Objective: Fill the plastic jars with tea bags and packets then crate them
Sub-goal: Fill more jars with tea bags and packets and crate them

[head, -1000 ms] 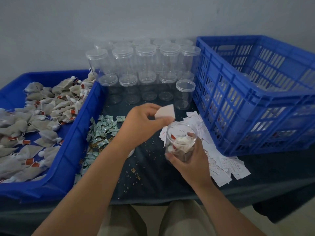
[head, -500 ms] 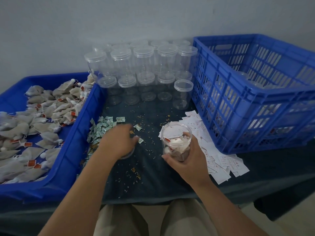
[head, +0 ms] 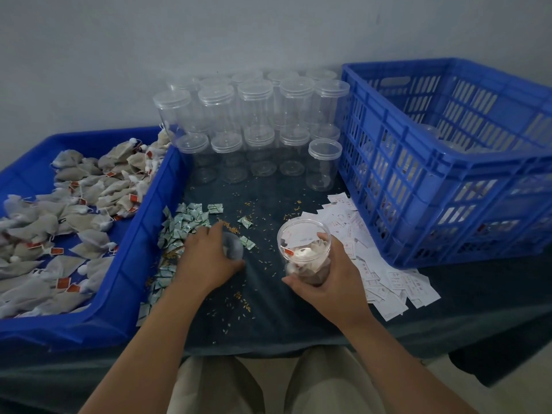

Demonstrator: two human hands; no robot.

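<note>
Seated at a table under a dark cloth (head: 268,330). Gripping an open plastic jar (head: 304,234) in the right hand (head: 328,282), fingers curled round the far side of its lower wall and thumb across the near side. Upright, without a lid, at the middle of the cloth, just left of a spill of white paper slips (head: 391,282). Cannot tell whether standing on the cloth or held just above it. Inside, tea bags (head: 301,253) with red tags, filling roughly the lower half. Reaching with the left hand (head: 206,261), palm down, onto a clear lid (head: 233,248) lying left of the jar and apart from it, fingers bent over its far edge and thumb at its near edge, clasping it between them. Cannot tell whether lifted off the cloth. Just beside that hand, a heap of small green-and-white packets (head: 185,222) along the wall of the blue tray (head: 149,222), with a few strays nearer the jar. In the tray, at far left, a spread of loose tea bags (head: 74,204) with strings and red tags. Behind, against the wall, rows of empty lidded jars (head: 260,115). At right, a blue slatted crate (head: 448,180), near corner over the edge of the slips, with clear jars dimly seen inside. Scattered over the cloth, loose grains (head: 239,297).
</note>
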